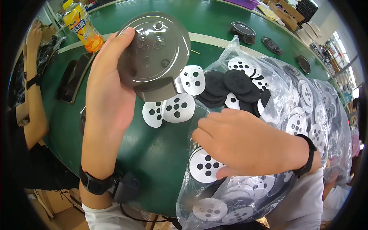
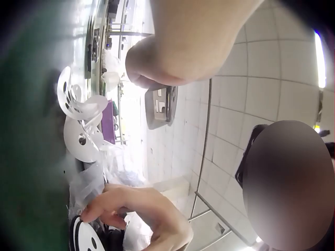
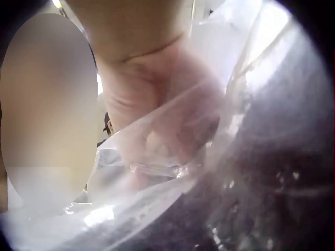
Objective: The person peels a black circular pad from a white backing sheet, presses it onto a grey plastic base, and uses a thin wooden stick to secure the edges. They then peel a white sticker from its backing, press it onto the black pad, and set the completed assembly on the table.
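Observation:
In the head view my left hand (image 1: 109, 88) holds up a round, smoky see-through plastic cover (image 1: 153, 48), thumb on its near face. The cover has a short tab at its lower edge and small moulded rings. At the mouth of a clear plastic bag (image 1: 184, 201), my right hand (image 1: 249, 142) bends its fingers over a white disc (image 1: 199, 170) with black dots. Its thumb lies at the disc's right edge; in the left wrist view a fingertip meets the rim of that disc (image 2: 85, 235). Clear plastic veils the right hand (image 3: 162, 99) in the right wrist view.
Black foam discs (image 1: 237, 81) and more dotted white discs spill from the bag. Loose white discs (image 1: 178, 108) lie left of it on the green table (image 1: 153, 149). A drink bottle (image 1: 82, 27) stands at upper left; dark covers (image 1: 242, 32) lie farther back. Another person's arm (image 1: 34, 80) shows at left.

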Demonstrator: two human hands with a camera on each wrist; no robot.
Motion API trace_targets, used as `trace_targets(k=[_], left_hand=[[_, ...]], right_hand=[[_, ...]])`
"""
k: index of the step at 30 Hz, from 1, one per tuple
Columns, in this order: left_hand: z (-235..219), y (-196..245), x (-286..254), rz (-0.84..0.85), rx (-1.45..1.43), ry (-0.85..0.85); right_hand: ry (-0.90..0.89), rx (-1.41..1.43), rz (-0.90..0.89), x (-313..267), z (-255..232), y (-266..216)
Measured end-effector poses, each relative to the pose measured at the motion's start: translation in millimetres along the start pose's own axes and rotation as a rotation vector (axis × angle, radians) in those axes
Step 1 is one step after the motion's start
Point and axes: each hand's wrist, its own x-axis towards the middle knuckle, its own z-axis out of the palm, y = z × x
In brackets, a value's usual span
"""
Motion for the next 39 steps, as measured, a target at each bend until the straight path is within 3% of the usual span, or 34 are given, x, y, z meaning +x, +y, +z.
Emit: trace_targets(k=[3, 5, 7, 9, 10, 12, 13, 15, 18, 19, 20, 22, 24, 25, 27, 29, 32, 33, 34, 36, 39], left_hand=[[0, -3, 1, 0.015, -0.066, -0.011], [-1, -3, 1, 0.034, -0.069, -0.048], [1, -1, 1, 0.052, -0.072, -0.093], [9, 3, -2, 0.097, 0.121, -0.054], [13, 4, -6, 0.102, 0.12, -0.062], [20, 8, -10, 0.219, 0.381, -0.224], [19, 2, -4, 0.383, 0.499, -0.287], [21, 1, -18, 0.284, 0.432, -0.393], [26, 9, -29, 0.034, 0.144, -0.615], [28, 7, -32, 0.145, 0.186, -0.638], [27, 1, -32, 0.336, 0.215, -0.659], [29, 8, -40, 0.278, 0.436, -0.674], [35, 12, -44, 0.206, 0.43, -0.64], [36, 12, -43, 0.204, 0.423, -0.644], [37, 9, -42, 0.286, 0.409, -0.631], [36, 11, -44, 0.266, 0.41, -0.581], [33, 12, -47, 0.237, 0.349, -0.472], [31, 13, -47, 0.234, 0.366, -0.444], [30, 14, -47, 0.229, 0.384, -0.415], [32, 14, -48, 0.253, 0.367, -0.394], [34, 12, -49, 0.273, 0.325, -0.377]], right_hand=[[0.012, -0.066, 0.028, 3, 3, -1], [0.145, 0.115, -0.122, 4, 7, 10], [0.134, 0.194, -0.104, 4, 2, 21], [0.101, 0.411, -0.015, 5, -19, 30], [0.223, 0.428, -0.013, 2, -31, 35], [0.551, 0.756, 0.007, -8, -40, 41], [0.626, 0.87, -0.002, -11, -46, 38], [0.782, 1.01, -0.005, -13, -52, 32], [0.822, 1.094, 0.013, -10, -51, 26], [0.794, 1.108, 0.033, -9, -49, 22], [0.756, 1.103, 0.068, -8, -48, 18], [0.73, 0.828, -0.011, -8, -41, 16], [0.724, 0.383, -0.067, -10, -40, 20], [0.838, 0.512, -0.087, -6, -35, 21], [0.857, 0.585, -0.093, -9, -38, 22], [0.881, 0.734, -0.102, -14, -42, 25], [0.889, 0.705, -0.017, -27, -59, 11], [0.938, 0.497, -0.032, -26, -62, 11], [0.944, 0.493, -0.035, -24, -61, 14], [1.085, 0.091, -0.193, -20, -54, 21], [1.106, -0.062, -0.245, -22, -58, 20]])
